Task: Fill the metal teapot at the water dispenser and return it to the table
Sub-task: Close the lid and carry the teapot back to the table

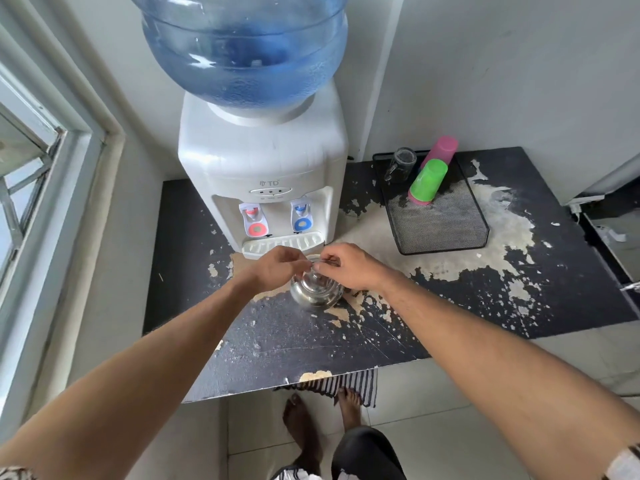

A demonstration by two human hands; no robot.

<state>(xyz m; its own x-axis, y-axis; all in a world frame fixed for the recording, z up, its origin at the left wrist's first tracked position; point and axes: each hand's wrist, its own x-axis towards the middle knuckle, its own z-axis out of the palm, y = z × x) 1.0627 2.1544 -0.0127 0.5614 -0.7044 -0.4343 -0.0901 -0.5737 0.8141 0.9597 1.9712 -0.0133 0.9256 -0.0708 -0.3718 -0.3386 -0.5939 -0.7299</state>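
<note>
The shiny metal teapot (pixel 315 292) stands on the worn black table (pixel 433 306), just in front of the white water dispenser (pixel 263 161). Both hands meet over its top. My left hand (pixel 277 268) curls around the pot's upper left side. My right hand (pixel 346 266) pinches the thin wire handle above the pot. The lid area is hidden under my fingers. The dispenser has a red tap (pixel 253 216) on the left, a blue tap (pixel 302 214) on the right and a drip tray (pixel 282 244) below them.
A large blue water bottle (pixel 242 50) sits on the dispenser. At the back right a black mesh tray (pixel 446 226) holds a glass mug (pixel 401 165) and stacked green (pixel 427 181) and pink cups (pixel 441 150). A window frame (pixel 52 188) lies left. My bare feet (pixel 301 424) stand below the table edge.
</note>
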